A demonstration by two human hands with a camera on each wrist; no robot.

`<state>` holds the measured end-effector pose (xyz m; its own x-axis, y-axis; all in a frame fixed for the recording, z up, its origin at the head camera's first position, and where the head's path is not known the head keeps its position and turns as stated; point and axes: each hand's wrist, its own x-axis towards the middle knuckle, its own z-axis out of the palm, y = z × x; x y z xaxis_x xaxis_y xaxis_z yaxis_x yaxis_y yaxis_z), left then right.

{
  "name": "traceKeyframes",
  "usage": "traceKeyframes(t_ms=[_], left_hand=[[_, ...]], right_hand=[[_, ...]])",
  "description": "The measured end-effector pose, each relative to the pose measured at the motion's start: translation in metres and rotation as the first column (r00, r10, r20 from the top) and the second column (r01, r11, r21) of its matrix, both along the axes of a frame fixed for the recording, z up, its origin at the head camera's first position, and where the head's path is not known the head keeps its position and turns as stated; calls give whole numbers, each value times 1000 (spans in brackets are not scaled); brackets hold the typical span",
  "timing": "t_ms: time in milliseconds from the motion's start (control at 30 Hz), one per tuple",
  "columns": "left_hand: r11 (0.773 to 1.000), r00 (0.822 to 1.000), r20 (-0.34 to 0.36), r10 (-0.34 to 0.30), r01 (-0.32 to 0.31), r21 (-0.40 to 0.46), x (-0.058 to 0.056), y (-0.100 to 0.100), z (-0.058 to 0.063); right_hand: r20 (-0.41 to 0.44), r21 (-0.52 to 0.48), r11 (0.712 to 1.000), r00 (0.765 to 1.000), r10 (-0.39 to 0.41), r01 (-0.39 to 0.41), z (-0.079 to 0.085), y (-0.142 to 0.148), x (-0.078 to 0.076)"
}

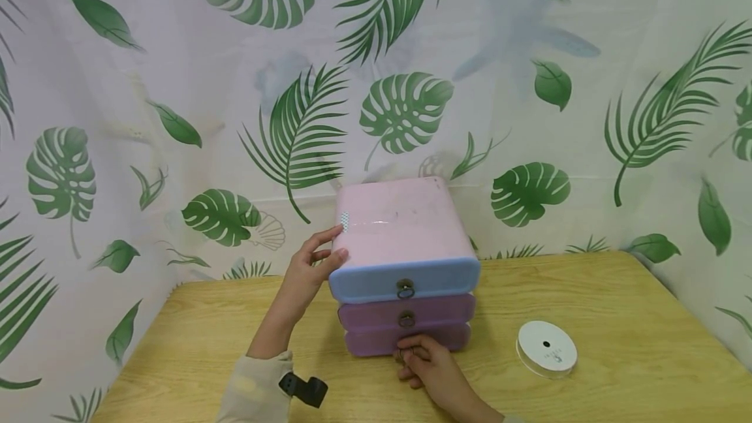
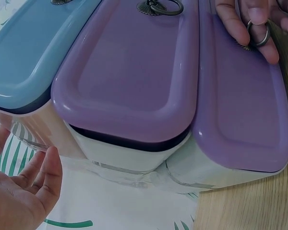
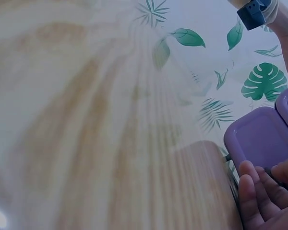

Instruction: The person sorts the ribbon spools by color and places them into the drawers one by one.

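A small drawer cabinet [image 1: 405,227] stands on the table, with a pink top, a blue top drawer [image 1: 405,282] and two purple drawers below. My left hand [image 1: 311,260] touches the cabinet's upper left side with its fingertips, fingers loosely spread; in the left wrist view this hand [image 2: 29,191] is beside the pale casing. At the bottom purple drawer [image 2: 245,100], my right hand [image 1: 431,371] holds the metal ring pull [image 2: 258,34] with curled fingers. In the right wrist view the right-hand fingers [image 3: 261,196] partly hide that pull. All the drawer fronts sit close to the casing.
A white ribbon spool [image 1: 546,346] lies flat on the wooden table [image 1: 617,318], right of the cabinet. Behind it hangs a leaf-patterned cloth [image 1: 405,109]. A black wrist device [image 1: 303,389] is strapped at the left sleeve.
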<state>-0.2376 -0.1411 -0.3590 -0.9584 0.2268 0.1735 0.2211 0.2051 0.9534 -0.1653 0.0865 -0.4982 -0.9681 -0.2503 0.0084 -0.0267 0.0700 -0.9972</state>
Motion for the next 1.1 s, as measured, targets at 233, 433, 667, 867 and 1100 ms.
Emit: traceKeyframes(t_ms=[233,433,667,867,1100], left_hand=[[1000,1000,2,-4,4,0,0,0,0],[1000,1000,-5,-6,6,-4,1,-1,0],[1000,1000,-6,-10,10,-7,1,-1,0],[1000,1000,-5,-1,1,-16,1,-1,1],[1000,1000,-3,11,-11,-24,0,0,2]], right_hand=[[1,2,1000,1000,-20,20,-2,-1,0],[0,-8,1000,1000,-19,19,-2,-2,-1],[11,-18,1000,1000,-23,23,0,0,2],[39,-6,1000,999,-13,13,3,2,3],[55,8,1000,998,-11,10,5,4,6]])
